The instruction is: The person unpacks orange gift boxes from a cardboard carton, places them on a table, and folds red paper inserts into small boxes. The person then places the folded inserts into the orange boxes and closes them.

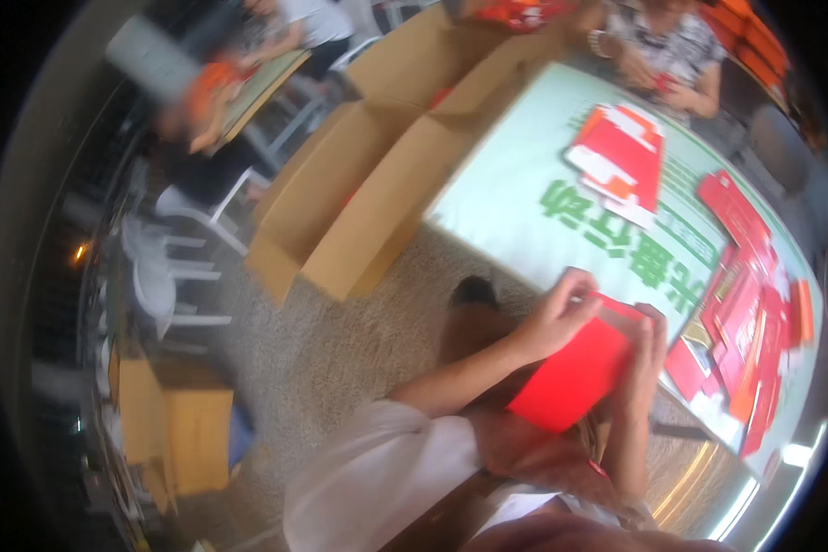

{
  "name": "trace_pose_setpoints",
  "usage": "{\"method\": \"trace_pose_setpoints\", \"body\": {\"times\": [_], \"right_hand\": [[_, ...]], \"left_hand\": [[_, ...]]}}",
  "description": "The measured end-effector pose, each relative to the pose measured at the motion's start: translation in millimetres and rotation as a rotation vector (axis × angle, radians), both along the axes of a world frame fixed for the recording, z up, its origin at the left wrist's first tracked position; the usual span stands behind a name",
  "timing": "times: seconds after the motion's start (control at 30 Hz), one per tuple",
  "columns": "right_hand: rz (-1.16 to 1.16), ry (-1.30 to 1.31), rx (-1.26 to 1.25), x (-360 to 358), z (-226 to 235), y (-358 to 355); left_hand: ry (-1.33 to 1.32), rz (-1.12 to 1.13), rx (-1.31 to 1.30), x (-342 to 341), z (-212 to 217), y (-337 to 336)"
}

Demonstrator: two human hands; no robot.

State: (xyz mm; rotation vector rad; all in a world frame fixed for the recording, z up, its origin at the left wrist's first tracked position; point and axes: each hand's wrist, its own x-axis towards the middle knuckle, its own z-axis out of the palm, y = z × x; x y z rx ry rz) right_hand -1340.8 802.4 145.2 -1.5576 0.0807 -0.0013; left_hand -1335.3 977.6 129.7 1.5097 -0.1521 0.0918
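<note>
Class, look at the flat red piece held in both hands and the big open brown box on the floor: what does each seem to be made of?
Red piece: probably thin card or paper, matte; it is flat with straight, crisp edges between the left hand and right hand.
Brown box: likely corrugated cardboard, dull tan, with stiff flaps folded open.

There is one view here, from a camera on the person's head, tilted steeply down and rolled a little, so the tabletop [524, 184] runs from about one o'clock down to four o'clock. It sits close above the left hand [561, 317] and right hand [651, 354], which lie just right of centre, the forearms entering from six o'clock. The fisheye bends every edge toward the rim (the picture is blurred). At eleven o'clock open cardboard boxes [359, 202] stand on the floor; another person sits at one o'clock.
</note>
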Motion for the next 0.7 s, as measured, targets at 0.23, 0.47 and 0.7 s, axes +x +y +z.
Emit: {"method": "trace_pose_setpoints", "body": {"times": [0.23, 0.47, 0.7], "right_hand": [[-0.102, -0.117, 0.039, -3.9, 7.1, -7.6], [-0.011, -0.037, 0.171, -0.5, 3.6, -13.4], [-0.034, 0.130, 0.365, -7.9, 19.1, -11.8]], "left_hand": [[0.102, -0.017, -0.045, -7.4, 9.1, 4.1], [0.090, -0.004, 0.012, -7.7, 15.5, 5.2], [0.069, -0.015, 0.015, -18.3, 3.9, 11.8]]}}
